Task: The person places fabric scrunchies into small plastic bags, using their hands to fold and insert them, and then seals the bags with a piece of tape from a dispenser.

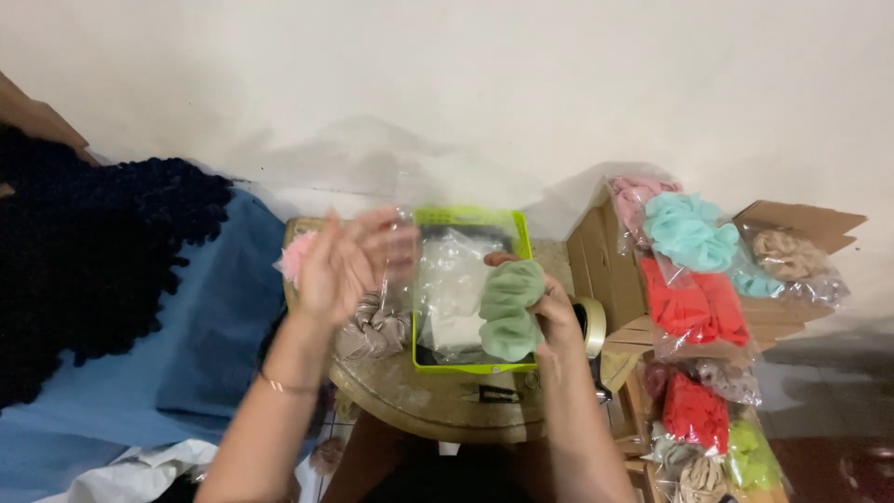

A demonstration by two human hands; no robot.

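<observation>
The left hand is smeared by motion, so its grip on the clear bag cannot be told. The right hand is partly hidden behind the green scrunchie. The bags in the tray are glare and blur; their contents are unclear. A tape roll shows only an edge past the right hand. The bottom edge cuts off both forearms, the near tabletop and the lowest bagged scrunchies at the right.

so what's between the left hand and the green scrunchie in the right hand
In the head view, a clear plastic bag lies between the left hand and the green scrunchie, over a lime-green tray.
</observation>
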